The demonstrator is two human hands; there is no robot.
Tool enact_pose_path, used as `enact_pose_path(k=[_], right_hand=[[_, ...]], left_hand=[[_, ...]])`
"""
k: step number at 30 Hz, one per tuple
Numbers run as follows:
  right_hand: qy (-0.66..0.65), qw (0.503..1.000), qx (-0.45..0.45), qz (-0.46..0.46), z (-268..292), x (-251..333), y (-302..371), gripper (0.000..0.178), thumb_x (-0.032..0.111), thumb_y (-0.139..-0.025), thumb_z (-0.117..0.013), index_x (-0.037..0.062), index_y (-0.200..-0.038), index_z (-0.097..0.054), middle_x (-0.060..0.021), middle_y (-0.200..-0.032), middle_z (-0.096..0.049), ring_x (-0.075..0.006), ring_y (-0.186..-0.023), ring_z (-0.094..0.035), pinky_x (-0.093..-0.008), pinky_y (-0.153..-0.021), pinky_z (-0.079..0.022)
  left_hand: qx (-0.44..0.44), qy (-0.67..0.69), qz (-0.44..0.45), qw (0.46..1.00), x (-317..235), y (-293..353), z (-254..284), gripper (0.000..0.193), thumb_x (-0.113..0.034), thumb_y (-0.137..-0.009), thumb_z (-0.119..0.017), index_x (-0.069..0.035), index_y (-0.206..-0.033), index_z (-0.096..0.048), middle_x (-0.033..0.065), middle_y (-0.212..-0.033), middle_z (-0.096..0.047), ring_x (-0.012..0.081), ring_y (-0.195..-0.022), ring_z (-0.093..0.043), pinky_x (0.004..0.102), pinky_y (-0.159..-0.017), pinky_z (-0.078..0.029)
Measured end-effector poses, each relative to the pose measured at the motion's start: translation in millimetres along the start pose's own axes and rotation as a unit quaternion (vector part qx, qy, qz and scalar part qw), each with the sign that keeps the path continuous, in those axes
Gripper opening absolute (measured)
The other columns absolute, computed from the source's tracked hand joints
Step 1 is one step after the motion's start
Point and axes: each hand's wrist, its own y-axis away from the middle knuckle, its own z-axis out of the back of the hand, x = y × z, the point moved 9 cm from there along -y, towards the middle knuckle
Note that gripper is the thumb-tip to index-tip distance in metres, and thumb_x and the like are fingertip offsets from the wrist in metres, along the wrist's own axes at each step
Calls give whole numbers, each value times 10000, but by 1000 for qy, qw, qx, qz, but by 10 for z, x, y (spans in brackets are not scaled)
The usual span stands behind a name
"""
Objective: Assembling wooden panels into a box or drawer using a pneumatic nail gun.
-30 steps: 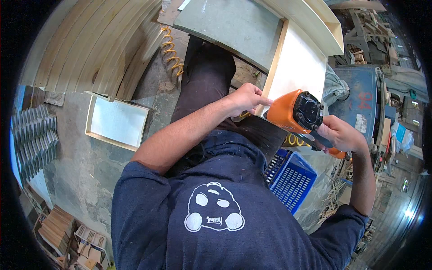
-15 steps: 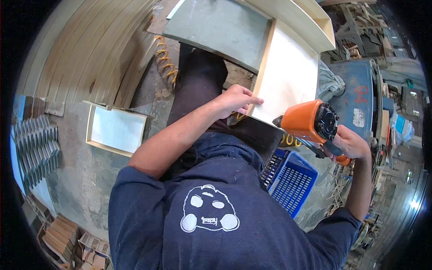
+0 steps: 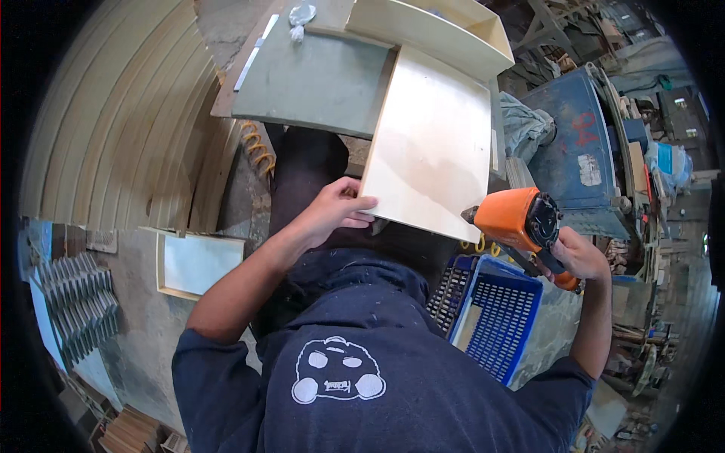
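A pale wooden drawer-like box (image 3: 434, 143) lies before me with its flat, light panel upward, its near edge jutting past the worktable. My left hand (image 3: 343, 208) is closed on its near left corner, thumb against the edge and fingers curled below. In my right hand (image 3: 580, 255) is an orange nail gun (image 3: 506, 215), gripped by its handle. Its dark nose points left and sits at or just beside the box's near right corner; contact cannot be made out. Whether a finger is on the trigger is hidden.
The grey-green tabletop (image 3: 317, 87) bears another open wooden box (image 3: 430, 34) at the back. Stacked boards (image 3: 113, 121) stand at left, above a small wooden tray (image 3: 200, 264). A blue plastic crate (image 3: 502, 317) and a blue metal cabinet (image 3: 578, 143) are at right.
My view has shifted, and my left hand now appears farther left and nearer me, on the box's near left corner. The nail gun stays by the near right corner.
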Motion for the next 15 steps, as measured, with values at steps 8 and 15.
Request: enact_pose_path(k=[8,15], right_hand=[[4,999,32,-24,-68,-77,-177,621,587,-944,-358,12,-992,-586,-17,-634,-563,-103,-563,-564,-242,-507,-447],[64,994,93,-12,-152,129,-523,657,604,-942,-329,8,-906,-602,-13,-580,-550,-105,-492,-569,-247,-436,-482]], left_hand=[[-23,31,-13,999,9,16,46,393,-249,-875,-663,-31,-1161,-503,110,-1068,-601,202,-922,-630,346,-843,-521],[-2,127,48,991,192,189,-340,570,-336,-884,-650,4,-1276,-415,156,-1219,-516,280,-1197,-481,426,-983,-432]])
